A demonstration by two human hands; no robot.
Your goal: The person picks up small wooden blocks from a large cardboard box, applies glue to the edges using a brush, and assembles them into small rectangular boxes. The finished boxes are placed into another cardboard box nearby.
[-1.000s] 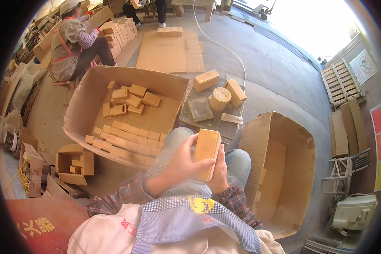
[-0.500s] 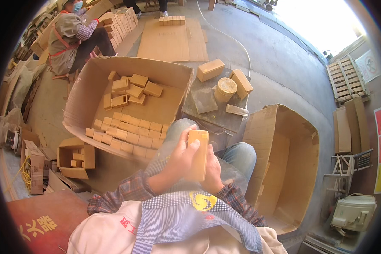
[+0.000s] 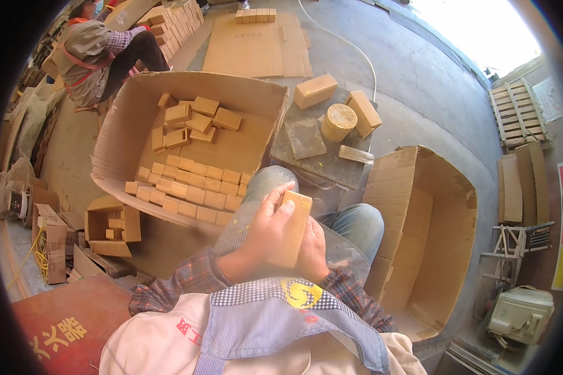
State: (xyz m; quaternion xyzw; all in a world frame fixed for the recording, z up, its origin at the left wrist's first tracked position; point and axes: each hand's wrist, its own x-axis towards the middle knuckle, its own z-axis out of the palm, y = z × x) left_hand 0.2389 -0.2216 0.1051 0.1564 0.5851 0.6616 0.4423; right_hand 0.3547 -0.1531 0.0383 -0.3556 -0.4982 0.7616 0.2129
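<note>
Above my lap I hold a wooden block [image 3: 296, 228], pale yellow-brown, long and flat-faced, its far end tipped slightly to the right. My left hand [image 3: 264, 232] is closed round its left side, with the thumb lying on the top face. On the other side my right hand [image 3: 313, 251] closes against the right edge; part of its fingers is hidden behind the block. To the left stands a large open cardboard box [image 3: 122, 122]. Similar wooden blocks [image 3: 191, 192] lie in rows along its near side, and several more blocks [image 3: 201, 123] are loosely heaped behind them.
A low dark table [image 3: 288, 150] ahead carries a round tub [image 3: 339, 121], a block [image 3: 316, 90] and other pieces. At my right is a tall open carton [image 3: 391, 219]; a small carton [image 3: 131, 225] sits at left. A co-worker [image 3: 84, 53] sits far left near stacked blocks.
The block has turned in my hands, so its broad face shows more and its side edge less. The surroundings have shifted slightly in view. Both hands keep hold of the block.
</note>
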